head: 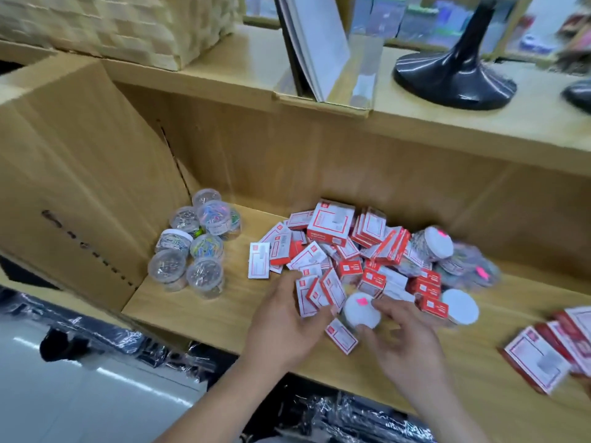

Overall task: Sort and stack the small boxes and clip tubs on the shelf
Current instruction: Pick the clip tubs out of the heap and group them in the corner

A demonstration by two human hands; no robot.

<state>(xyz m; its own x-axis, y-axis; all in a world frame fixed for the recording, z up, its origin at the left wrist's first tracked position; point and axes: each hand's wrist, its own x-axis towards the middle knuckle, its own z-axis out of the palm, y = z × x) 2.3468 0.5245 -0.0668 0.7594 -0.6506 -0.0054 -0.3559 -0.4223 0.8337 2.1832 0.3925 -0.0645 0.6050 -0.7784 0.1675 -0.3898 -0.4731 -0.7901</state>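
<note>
Wooden shelf [198, 302], right hand [406, 343] pinching clip tub [359, 311], left hand [284, 327] gripping small boxes [311, 294]

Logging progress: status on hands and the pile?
Left hand holds small boxes. Right hand grips white-lidded tub. Mixed pile unsorted just behind.

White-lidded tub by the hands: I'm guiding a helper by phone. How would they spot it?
On the wooden shelf, find the pile of red-and-white boxes. At its near edge the right hand grips a round tub. Its white lid carries a pink sticker, unlike the plain-lidded tub just to its right.
</note>
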